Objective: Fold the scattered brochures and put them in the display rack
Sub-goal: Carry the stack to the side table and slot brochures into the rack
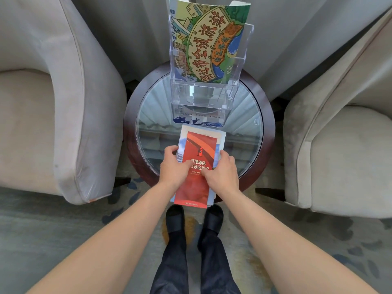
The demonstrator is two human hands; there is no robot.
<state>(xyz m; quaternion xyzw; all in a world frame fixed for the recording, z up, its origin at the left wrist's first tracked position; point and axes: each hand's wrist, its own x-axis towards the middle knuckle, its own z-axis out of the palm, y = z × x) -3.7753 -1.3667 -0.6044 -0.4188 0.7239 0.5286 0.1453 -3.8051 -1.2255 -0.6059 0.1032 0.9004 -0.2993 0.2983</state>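
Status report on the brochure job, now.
Both hands, left and right, grip red brochure stack over table edge. Rack: map brochure in back tier, front tier open. Nothing blocking.

Rack (203, 96) at table's (267, 115) back, brochure stack (201, 145) before it; armchairs – left (53, 102), right (339, 134)

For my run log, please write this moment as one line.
left hand: holds stack | right hand: holds stack | brochure stack: red one on top, over table edge | display rack: one map brochure
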